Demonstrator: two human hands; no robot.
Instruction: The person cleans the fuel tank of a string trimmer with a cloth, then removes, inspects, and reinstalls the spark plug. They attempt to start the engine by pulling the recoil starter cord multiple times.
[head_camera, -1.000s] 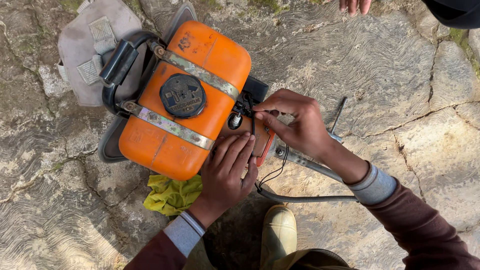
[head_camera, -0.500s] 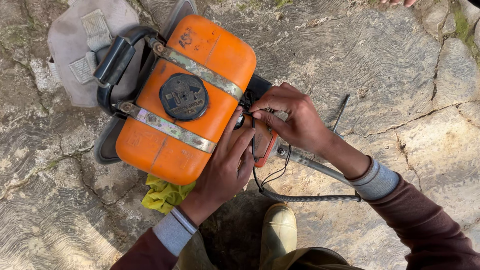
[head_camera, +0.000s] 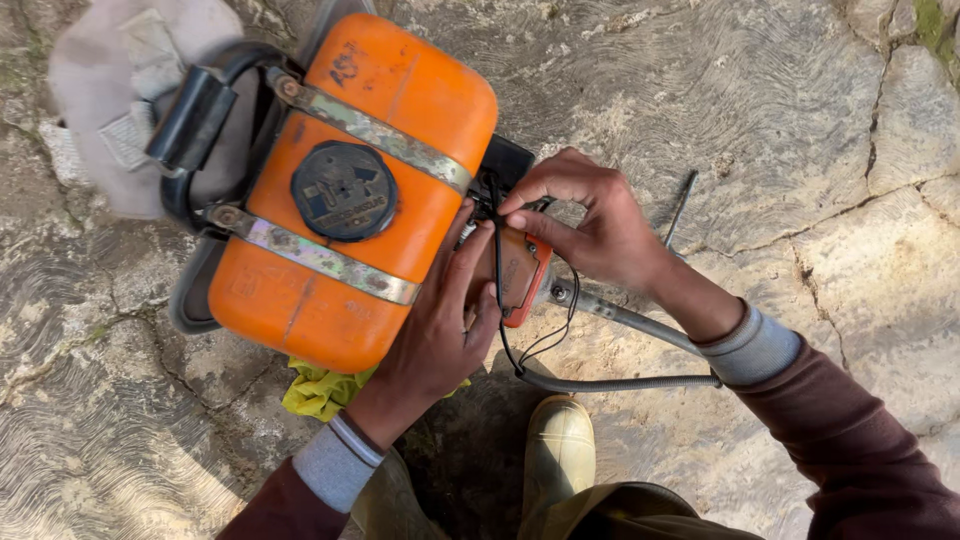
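Fingers of the right hand (head_camera: 590, 225) pinch a thin black wire (head_camera: 497, 270) beside the small orange engine housing (head_camera: 520, 275); the left hand (head_camera: 440, 320) lies open, pressing flat against the housing and the orange fuel tank (head_camera: 350, 190). Tugging might snap the wire. Tank crowds the left; bare rock (head_camera: 800, 120) lies open right and far, a boot (head_camera: 558, 440) near.

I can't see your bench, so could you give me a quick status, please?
Left hand flat against orange tank. Right hand pinching black wire by engine. Yellow rag tucked underneath.
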